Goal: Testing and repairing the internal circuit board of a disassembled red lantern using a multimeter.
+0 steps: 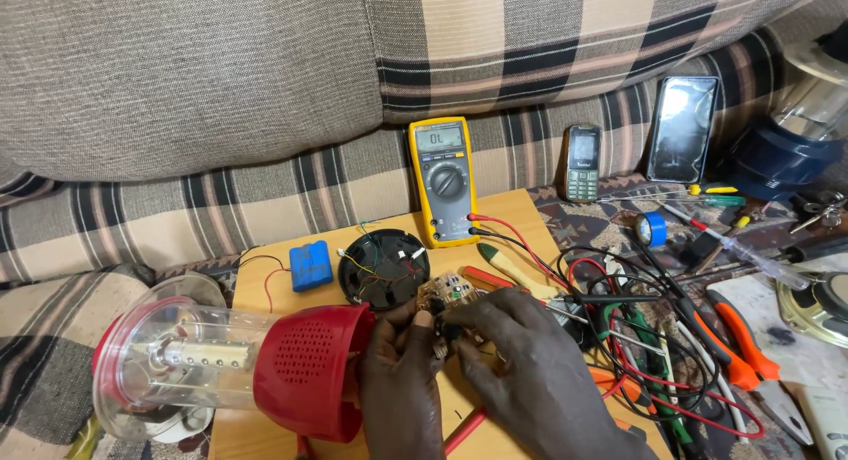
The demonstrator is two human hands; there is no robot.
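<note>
Item: small brown circuit board [449, 292], held between both hands just above the fingertips, wires trailing to the black round base [385, 267] beyond.
Left hand [402, 372]: closed, pinching the board's near edge.
Right hand [530, 363]: closed on its right side.
Handling: likely light, stiff, fragile; grip by the edges.
Left of hands: red lantern [309, 372].

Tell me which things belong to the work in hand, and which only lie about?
In hand: left hand, right hand, circuit board, red lantern, black base cover, blue battery.
Lying about: yellow multimeter, two phones, blue tape, orange pliers.
</note>
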